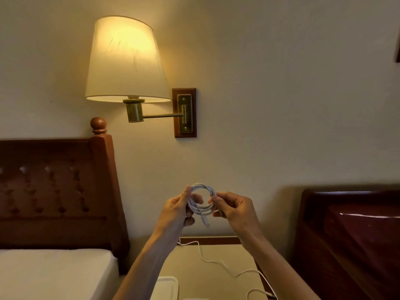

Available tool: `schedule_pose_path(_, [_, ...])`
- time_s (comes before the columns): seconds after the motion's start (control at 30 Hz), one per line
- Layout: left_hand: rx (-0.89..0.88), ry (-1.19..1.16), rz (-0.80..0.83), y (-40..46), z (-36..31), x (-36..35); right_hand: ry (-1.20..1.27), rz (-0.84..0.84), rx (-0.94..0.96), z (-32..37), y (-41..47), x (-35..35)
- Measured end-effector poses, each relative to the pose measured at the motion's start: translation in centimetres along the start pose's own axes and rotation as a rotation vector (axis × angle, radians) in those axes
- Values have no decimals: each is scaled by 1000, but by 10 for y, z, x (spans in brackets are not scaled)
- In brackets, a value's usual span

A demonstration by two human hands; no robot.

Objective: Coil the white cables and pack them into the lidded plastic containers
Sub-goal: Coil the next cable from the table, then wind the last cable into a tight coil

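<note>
Both of my hands hold a coiled white cable (203, 198) up in front of the wall, above the bedside table. My left hand (176, 211) grips the coil's left side, and my right hand (232, 210) pinches its right side. One plug end hangs down from the coil between my hands. A second white cable (218, 262) lies loose and uncoiled across the light bedside table (233, 260). The corner of a white plastic container lid (167, 287) shows at the bottom edge, partly hidden by my left forearm.
A lit wall lamp (126, 59) hangs above on a brass arm. A bed with a wooden, buttoned headboard (54, 191) and white mattress (52, 273) stands on the left. Dark wooden furniture (350, 234) stands on the right.
</note>
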State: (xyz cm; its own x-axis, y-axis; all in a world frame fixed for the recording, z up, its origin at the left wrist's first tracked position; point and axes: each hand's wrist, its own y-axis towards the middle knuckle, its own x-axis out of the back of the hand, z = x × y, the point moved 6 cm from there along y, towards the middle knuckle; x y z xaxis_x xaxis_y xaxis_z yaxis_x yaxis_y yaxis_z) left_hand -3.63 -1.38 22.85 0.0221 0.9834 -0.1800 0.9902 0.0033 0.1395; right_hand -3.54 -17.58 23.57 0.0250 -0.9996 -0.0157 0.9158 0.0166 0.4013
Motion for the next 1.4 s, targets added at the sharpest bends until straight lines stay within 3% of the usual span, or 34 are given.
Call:
schedule_pose_path(0.17, [26, 316, -122, -16, 59, 59, -232, 84, -50, -57, -11, -19])
schedule_pose_path(0.27, [0, 633, -275, -37, 116, 115, -397, 200, -85, -99, -35, -44])
schedule_pose_path(0.37, [103, 1013, -356, -68, 183, 170, -522, 374, -124, -139, -62, -81])
schedule_pose_path(0.47, [201, 1164, -352, -101, 229, 207, -618, 505, -155, -180, -83, -115])
schedule_pose_path(0.57, [247, 1157, -369, -120, 239, 220, -684, 590, -156, -204, -97, -144])
schedule_pose_path(0.77, [172, 952, -309, -136, 225, 205, -782, 774, -140, -239, -115, -188])
schedule_pose_path(1.03, [225, 804, -286, -140, 264, 218, -952, 980, -123, -273, -129, -203])
schedule_pose_path(1.4, [263, 759, -332, -139, 269, 213, -1093, 1015, 136, -275, -140, -202])
